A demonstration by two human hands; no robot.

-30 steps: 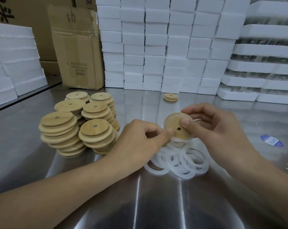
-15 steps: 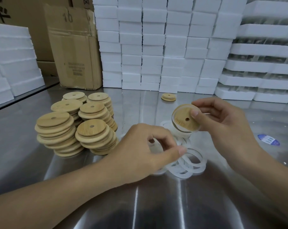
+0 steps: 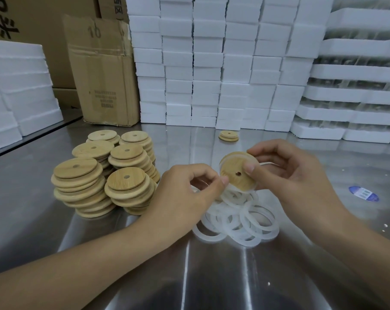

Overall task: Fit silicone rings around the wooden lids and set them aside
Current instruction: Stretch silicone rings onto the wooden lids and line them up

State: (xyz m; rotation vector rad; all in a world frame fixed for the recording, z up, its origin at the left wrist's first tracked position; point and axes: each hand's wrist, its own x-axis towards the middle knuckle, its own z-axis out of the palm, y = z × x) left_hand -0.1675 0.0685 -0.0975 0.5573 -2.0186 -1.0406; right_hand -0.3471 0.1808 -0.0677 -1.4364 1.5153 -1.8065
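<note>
My right hand (image 3: 294,175) pinches a round wooden lid (image 3: 235,168) with a small centre hole, held tilted above the table. A translucent silicone ring (image 3: 255,179) runs along the lid's rim. My left hand (image 3: 187,198) is just left of the lid, its thumb and fingers pinching the ring at the lid's lower left edge. Below both hands lies a pile of white silicone rings (image 3: 243,222). Several stacks of wooden lids (image 3: 104,173) stand to the left. Two lids (image 3: 228,135) lie stacked apart at the back.
The work surface is a shiny steel table (image 3: 189,276). White foam blocks (image 3: 212,63) are stacked along the back and right, more at far left (image 3: 15,90). A cardboard box (image 3: 100,72) stands at back left. A blue sticker (image 3: 364,193) lies at right.
My left hand dipped toward the ring pile half a second ago and has come back up to the lid's left edge. My right hand kept hold of the lid throughout.
</note>
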